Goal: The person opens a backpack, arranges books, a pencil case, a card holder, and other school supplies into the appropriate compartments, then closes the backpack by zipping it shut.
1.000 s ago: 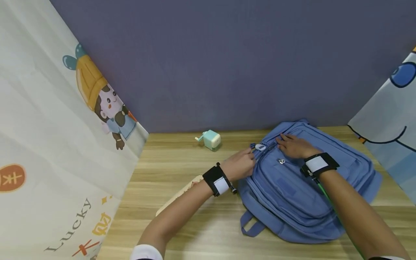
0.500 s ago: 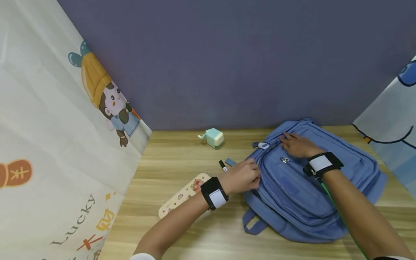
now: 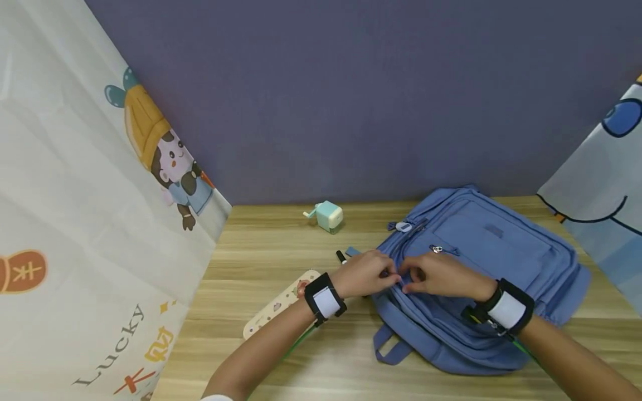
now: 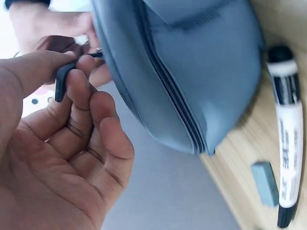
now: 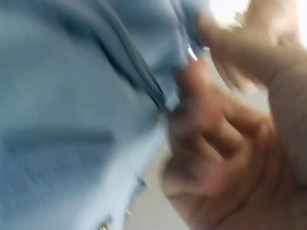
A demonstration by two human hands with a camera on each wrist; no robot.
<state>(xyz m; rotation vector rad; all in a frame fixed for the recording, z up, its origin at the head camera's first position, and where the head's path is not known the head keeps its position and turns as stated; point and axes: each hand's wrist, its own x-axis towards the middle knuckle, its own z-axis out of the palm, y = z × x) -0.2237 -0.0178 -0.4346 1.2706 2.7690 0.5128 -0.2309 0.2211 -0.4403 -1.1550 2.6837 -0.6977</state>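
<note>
A blue backpack (image 3: pixel 491 245) lies on the wooden table. At its near-left edge, my left hand (image 3: pixel 365 274) pinches a dark zipper pull (image 4: pixel 62 81) between thumb and forefinger. Along the bag's side runs a dark zipper (image 4: pixel 165 79). My right hand (image 3: pixel 443 275) is over the bag, close to the left fingertips. Its thumb and forefinger are bent towards the same edge with a gap between them. In the right wrist view a small shiny metal piece (image 5: pixel 192 52) shows near these blurred fingertips; whether they grip it is unclear.
Left of the bag lie a cream patterned case (image 3: pixel 276 306), partly under my left forearm, a white marker with black ends (image 4: pixel 290 139) and a small blue-grey block (image 4: pixel 265 183). A teal crank pencil sharpener (image 3: pixel 329 216) stands farther back, before the dark wall (image 3: pixel 351 100).
My left hand has moved down along the bag's edge, uncovering the marker and block. My right hand has left the bag's upper front and come down-left beside the left hand.
</note>
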